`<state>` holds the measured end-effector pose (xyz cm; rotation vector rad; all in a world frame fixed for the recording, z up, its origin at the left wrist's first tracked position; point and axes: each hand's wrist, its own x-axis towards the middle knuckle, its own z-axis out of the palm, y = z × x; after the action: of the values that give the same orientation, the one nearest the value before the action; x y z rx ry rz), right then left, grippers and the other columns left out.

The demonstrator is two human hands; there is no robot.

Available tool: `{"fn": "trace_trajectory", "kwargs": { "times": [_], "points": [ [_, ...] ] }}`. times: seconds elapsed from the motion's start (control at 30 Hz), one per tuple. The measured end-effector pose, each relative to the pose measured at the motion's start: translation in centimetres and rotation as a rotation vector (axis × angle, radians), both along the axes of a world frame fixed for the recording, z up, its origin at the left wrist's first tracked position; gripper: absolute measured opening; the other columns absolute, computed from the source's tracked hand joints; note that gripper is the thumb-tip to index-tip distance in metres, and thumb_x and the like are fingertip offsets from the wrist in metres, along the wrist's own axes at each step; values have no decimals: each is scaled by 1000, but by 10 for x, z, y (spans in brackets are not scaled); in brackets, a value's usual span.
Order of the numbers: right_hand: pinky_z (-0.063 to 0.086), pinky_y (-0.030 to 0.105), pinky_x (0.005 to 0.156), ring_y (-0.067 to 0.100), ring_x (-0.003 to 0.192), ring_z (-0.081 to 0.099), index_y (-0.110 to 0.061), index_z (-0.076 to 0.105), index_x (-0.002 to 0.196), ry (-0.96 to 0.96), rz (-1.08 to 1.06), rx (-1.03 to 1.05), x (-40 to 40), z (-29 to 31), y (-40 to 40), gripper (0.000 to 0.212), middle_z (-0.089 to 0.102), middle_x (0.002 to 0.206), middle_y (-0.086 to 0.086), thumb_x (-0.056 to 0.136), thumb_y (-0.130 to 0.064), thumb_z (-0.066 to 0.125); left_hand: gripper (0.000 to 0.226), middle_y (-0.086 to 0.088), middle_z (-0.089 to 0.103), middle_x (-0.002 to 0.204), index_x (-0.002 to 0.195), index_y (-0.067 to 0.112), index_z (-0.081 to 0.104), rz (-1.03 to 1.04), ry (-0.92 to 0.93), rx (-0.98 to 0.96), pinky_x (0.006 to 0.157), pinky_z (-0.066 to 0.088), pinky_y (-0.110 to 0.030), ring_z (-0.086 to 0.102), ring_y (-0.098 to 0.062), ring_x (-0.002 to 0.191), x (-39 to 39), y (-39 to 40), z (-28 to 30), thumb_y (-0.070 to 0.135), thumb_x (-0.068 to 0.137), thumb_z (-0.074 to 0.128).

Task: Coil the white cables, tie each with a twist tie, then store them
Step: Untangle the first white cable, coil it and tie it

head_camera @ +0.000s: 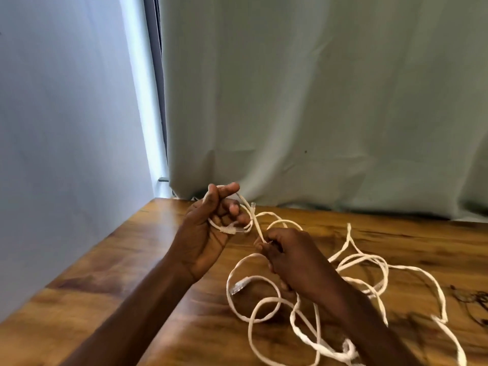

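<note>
White flat cables are lying in loose, crossing loops on the wooden table, most of them on the right part of it, near the front edge. The left hand is curling its fingers round a small first coil with a plug end, raised above the table. The right hand is pinching the strand that is running from this coil, just beside it. The cable is looking light, soft and a little springy, so I judge the loops may open again; holding it close to the coil is probably best. Another clear plug is resting inside the loops. Some dark thin things at the table's right edge are cut off and blurred; perhaps twist ties, I cannot tell.
</note>
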<state>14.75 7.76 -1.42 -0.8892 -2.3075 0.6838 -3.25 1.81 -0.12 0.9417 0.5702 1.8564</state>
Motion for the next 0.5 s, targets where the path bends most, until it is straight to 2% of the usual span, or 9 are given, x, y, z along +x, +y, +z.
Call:
{"fn": "trace_trajectory", "kwargs": {
  "times": [0.07,0.13,0.17,0.23,0.27,0.37,0.43,0.5],
  "points": [
    [47,27,60,3,64,62,-31,70,100,-152,17,59,-4,-4,0,6,65,83,-9,100,-33,65,52,-16,74,95,119,2,70,35,107,-30,81,62,-42,76,-31,89,1,3,-3,42,108,39],
    [44,24,63,7,75,63,-32,66,99,-215,91,33,-6,-10,-3,8,63,83,-12,94,-37,70,58,-22,76,104,118,2,65,236,403,-29,85,60,-47,74,-38,102,3,9,-12,54,105,42],
    [44,23,64,3,74,63,-33,65,95,-191,148,-15,-5,-11,-4,11,64,79,-14,90,-36,75,56,-20,76,104,113,8,65,337,574,3,83,59,-46,73,-39,101,7,11,-18,59,103,45],
    [46,17,63,-4,71,66,-31,68,96,-113,266,-188,-1,-4,-11,16,70,75,-20,86,-28,81,41,-11,75,100,103,24,63,478,838,70,79,59,-52,71,-39,94,15,12,-27,61,104,46],
    [47,14,62,-4,70,67,-29,71,103,-99,324,-311,1,1,-14,21,72,77,-20,87,-22,82,36,-6,73,96,100,27,61,526,957,84,78,58,-55,70,-36,90,17,12,-30,57,108,43],
    [50,19,56,4,62,66,-16,66,128,-69,486,-584,7,15,-12,43,75,91,-1,88,-15,82,32,5,66,84,96,23,56,626,1279,101,69,52,-51,65,-22,77,12,11,-30,42,113,38],
    [50,19,52,7,60,64,-16,60,136,-6,522,-697,11,20,-5,57,76,100,10,84,-20,84,36,7,60,76,94,20,57,673,1391,110,63,49,-48,61,-20,68,4,9,-27,43,113,38],
    [48,20,47,11,55,59,-12,59,138,123,581,-873,18,23,2,56,74,108,19,86,-21,78,41,7,60,67,92,21,62,688,1414,108,58,50,-46,62,-16,62,-1,6,-22,47,113,38]
  ]
}}
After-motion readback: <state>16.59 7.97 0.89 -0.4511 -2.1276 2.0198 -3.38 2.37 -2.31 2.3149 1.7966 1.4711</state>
